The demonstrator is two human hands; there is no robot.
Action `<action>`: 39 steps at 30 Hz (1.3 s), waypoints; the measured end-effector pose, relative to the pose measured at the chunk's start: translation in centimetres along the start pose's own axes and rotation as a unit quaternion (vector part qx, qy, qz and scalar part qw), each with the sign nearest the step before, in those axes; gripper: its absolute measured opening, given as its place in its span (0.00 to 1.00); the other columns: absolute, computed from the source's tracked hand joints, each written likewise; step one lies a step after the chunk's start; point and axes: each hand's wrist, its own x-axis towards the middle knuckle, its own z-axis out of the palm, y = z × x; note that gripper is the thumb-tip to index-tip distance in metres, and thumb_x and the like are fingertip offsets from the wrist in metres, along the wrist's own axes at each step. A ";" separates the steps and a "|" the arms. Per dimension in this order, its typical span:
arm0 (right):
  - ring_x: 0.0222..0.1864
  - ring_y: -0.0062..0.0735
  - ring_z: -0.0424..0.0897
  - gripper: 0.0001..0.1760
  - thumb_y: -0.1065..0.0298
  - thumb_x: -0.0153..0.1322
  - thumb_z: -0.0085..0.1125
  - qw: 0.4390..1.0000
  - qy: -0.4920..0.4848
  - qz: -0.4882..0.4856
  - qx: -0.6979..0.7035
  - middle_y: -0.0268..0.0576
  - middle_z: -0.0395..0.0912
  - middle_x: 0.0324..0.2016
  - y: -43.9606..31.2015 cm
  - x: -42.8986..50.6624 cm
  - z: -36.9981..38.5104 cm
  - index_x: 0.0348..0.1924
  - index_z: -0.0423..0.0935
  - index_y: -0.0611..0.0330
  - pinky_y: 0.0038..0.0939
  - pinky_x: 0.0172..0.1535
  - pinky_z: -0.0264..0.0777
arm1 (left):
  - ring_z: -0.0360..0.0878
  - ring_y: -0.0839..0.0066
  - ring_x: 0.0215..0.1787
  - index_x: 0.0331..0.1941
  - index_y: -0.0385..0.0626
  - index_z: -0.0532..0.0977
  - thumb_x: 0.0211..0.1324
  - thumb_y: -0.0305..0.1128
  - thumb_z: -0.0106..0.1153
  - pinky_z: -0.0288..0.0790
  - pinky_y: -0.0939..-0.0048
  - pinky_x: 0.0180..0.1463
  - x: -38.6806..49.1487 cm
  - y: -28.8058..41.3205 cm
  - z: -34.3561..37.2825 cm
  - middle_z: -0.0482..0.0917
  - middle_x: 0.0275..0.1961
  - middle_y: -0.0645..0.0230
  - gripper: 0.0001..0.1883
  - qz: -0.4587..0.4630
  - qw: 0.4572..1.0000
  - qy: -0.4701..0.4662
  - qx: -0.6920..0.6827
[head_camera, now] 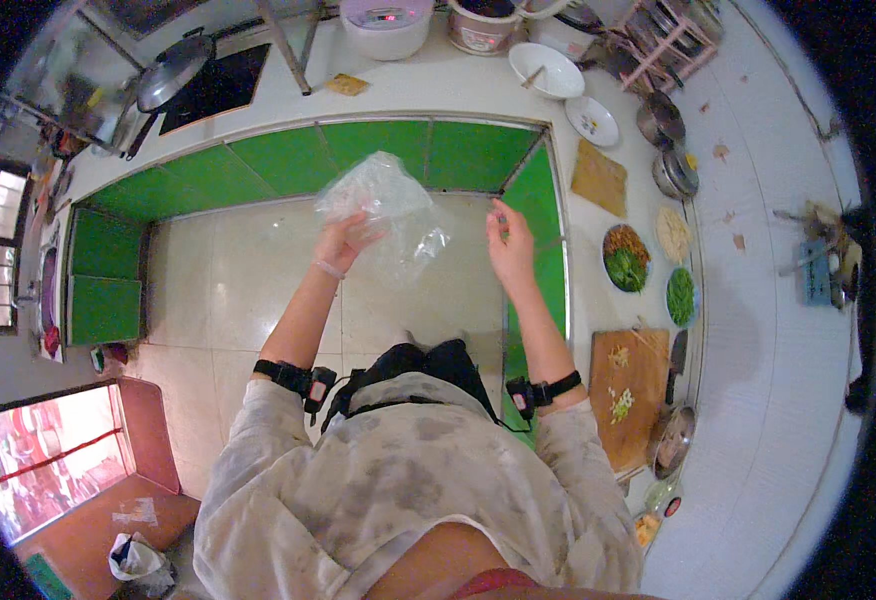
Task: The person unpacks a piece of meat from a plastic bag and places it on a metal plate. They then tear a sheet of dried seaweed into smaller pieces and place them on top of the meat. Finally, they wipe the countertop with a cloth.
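Note:
A clear plastic bag hangs from my left hand, whose fingers are closed on its lower left part, above the tiled floor. My right hand is raised to the right of the bag, near the counter's inner corner. Its fingers are bent, with thumb and fingertips close together; whether anything thin is between them cannot be told. On the counter to the right lie a wooden cutting board with chopped pieces, a cleaver, a plate of leafy greens and brown bits and a dish of chopped greens.
The counter runs along the front and right. On it stand a rice cooker, a white bowl, a floral plate and metal pots. A lidded wok sits at the left. Green cabinets are below.

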 end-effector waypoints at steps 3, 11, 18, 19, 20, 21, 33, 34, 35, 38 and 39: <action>0.31 0.30 0.76 0.16 0.67 0.68 0.56 0.999 -0.043 -0.019 0.000 0.45 0.76 0.36 0.8 4.9 5.4 0.48 0.73 0.60 0.29 0.35 0.73 | 0.64 0.59 0.61 0.65 0.56 0.51 0.54 0.22 0.55 0.63 0.41 0.61 0.9 3.2 -2.7 0.67 0.59 0.63 0.36 0.047 0.997 -0.004 -0.065; 0.39 0.40 0.77 0.19 0.66 0.65 0.60 0.983 -0.144 -0.114 -0.029 0.49 0.76 0.40 3.0 21.8 21.5 0.46 0.73 0.63 0.34 0.43 0.72 | 0.66 0.56 0.59 0.52 0.42 0.66 0.54 0.30 0.56 0.59 0.43 0.65 5.6 9.3 -6.6 0.70 0.54 0.61 0.20 0.123 0.982 0.109 -0.090; 0.57 0.52 0.65 0.45 0.54 0.57 0.69 0.957 -0.209 -0.150 -0.134 0.55 0.67 0.53 3.6 34.8 36.5 0.60 0.58 0.65 0.42 0.60 0.59 | 0.67 0.56 0.57 0.48 0.42 0.71 0.54 0.34 0.56 0.59 0.43 0.65 11.6 12.5 -9.9 0.74 0.52 0.64 0.17 0.123 0.963 0.221 -0.096; 0.58 0.53 0.63 0.48 0.52 0.56 0.69 0.951 -0.210 -0.161 -0.157 0.56 0.66 0.55 3.8 35.9 38.1 0.61 0.55 0.65 0.42 0.61 0.57 | 0.67 0.56 0.58 0.49 0.42 0.70 0.54 0.34 0.56 0.58 0.42 0.65 12.1 12.6 -10.2 0.73 0.53 0.64 0.18 0.138 0.965 0.192 -0.110; 0.59 0.53 0.62 0.49 0.52 0.55 0.69 0.943 -0.232 -0.155 -0.180 0.55 0.65 0.55 4.0 36.9 39.5 0.62 0.54 0.63 0.42 0.62 0.57 | 0.66 0.56 0.58 0.49 0.42 0.70 0.55 0.35 0.56 0.57 0.41 0.65 12.6 12.9 -10.6 0.73 0.53 0.64 0.18 0.153 0.966 0.166 -0.123; 0.59 0.53 0.61 0.49 0.52 0.55 0.69 0.934 -0.254 -0.149 -0.202 0.54 0.64 0.56 4.2 37.6 40.7 0.63 0.54 0.62 0.42 0.62 0.56 | 0.66 0.56 0.58 0.50 0.42 0.70 0.55 0.35 0.55 0.57 0.40 0.65 13.1 13.2 -10.9 0.72 0.54 0.63 0.19 0.159 0.960 0.180 -0.143; 0.36 0.37 0.76 0.19 0.63 0.70 0.46 0.787 -0.275 0.338 0.436 0.47 0.77 0.38 7.1 40.3 34.6 0.49 0.70 0.67 0.36 0.38 0.71 | 0.63 0.57 0.62 0.68 0.51 0.50 0.56 0.26 0.52 0.63 0.47 0.61 23.8 18.3 -8.1 0.64 0.62 0.60 0.36 0.061 0.975 0.177 -0.121; 0.36 0.36 0.76 0.19 0.63 0.70 0.43 0.770 -0.282 0.328 0.469 0.47 0.77 0.39 7.2 40.2 32.2 0.48 0.70 0.68 0.34 0.37 0.70 | 0.63 0.58 0.61 0.67 0.50 0.51 0.56 0.27 0.52 0.63 0.48 0.61 25.4 18.3 -7.7 0.65 0.61 0.61 0.34 0.054 0.981 0.161 -0.094; 0.35 0.35 0.76 0.19 0.62 0.71 0.41 0.758 -0.283 0.327 0.488 0.46 0.77 0.39 7.1 40.0 29.8 0.48 0.69 0.68 0.33 0.35 0.70 | 0.64 0.59 0.61 0.66 0.49 0.53 0.57 0.27 0.52 0.63 0.48 0.61 27.1 18.0 -7.4 0.66 0.60 0.61 0.33 0.045 0.985 0.155 -0.067; 0.35 0.35 0.76 0.22 0.58 0.71 0.39 0.729 -0.254 0.338 0.538 0.48 0.77 0.39 5.5 38.9 23.7 0.48 0.69 0.67 0.32 0.34 0.69 | 0.67 0.62 0.58 0.63 0.48 0.58 0.57 0.28 0.53 0.64 0.49 0.61 33.0 17.0 -7.9 0.69 0.56 0.63 0.28 0.021 0.990 0.131 -0.039; 0.35 0.34 0.76 0.22 0.57 0.71 0.39 0.732 -0.232 0.342 0.542 0.47 0.77 0.39 4.9 38.4 21.7 0.48 0.68 0.66 0.31 0.33 0.69 | 0.68 0.63 0.57 0.62 0.48 0.59 0.58 0.28 0.53 0.64 0.50 0.61 35.0 16.3 -8.3 0.70 0.54 0.63 0.27 0.014 0.992 0.123 -0.039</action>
